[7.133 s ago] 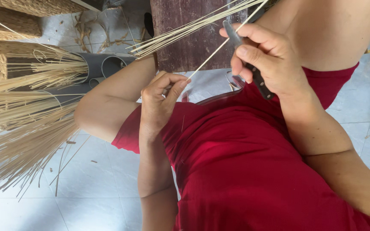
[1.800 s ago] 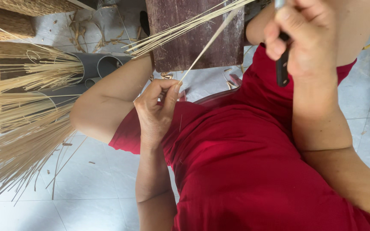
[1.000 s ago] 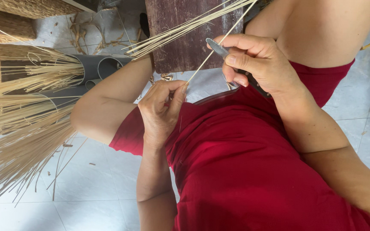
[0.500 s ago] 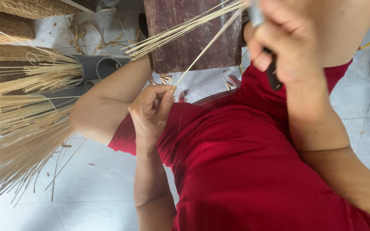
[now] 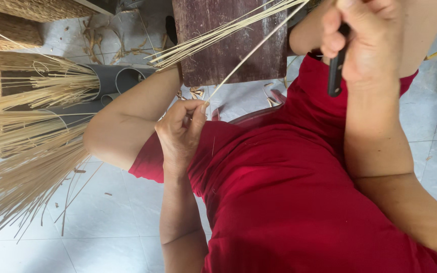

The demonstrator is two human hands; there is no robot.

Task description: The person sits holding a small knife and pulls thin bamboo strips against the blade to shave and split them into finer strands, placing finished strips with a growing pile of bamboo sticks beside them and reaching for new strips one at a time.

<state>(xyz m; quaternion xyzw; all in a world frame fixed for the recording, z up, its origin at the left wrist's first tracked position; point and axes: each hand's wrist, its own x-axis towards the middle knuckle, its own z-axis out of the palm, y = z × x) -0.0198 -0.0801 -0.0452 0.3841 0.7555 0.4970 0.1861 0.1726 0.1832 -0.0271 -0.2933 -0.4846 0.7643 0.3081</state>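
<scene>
Grey pipes (image 5: 112, 81) are holding straw bundles (image 5: 31, 126); my left hand (image 5: 180, 134) is pinching a strip (image 5: 251, 53), my right hand (image 5: 365, 40) gripping a knife (image 5: 336, 76), blade cut off.

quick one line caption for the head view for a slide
Left hand pinches one pale reed strip while the right hand grips a dark-handled tool above a red-clothed lap.

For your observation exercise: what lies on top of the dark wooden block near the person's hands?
A bundle of thin pale straw strips lies slanted across the dark wooden block. One strip runs down to the left hand. The block's far end is out of frame.
</scene>
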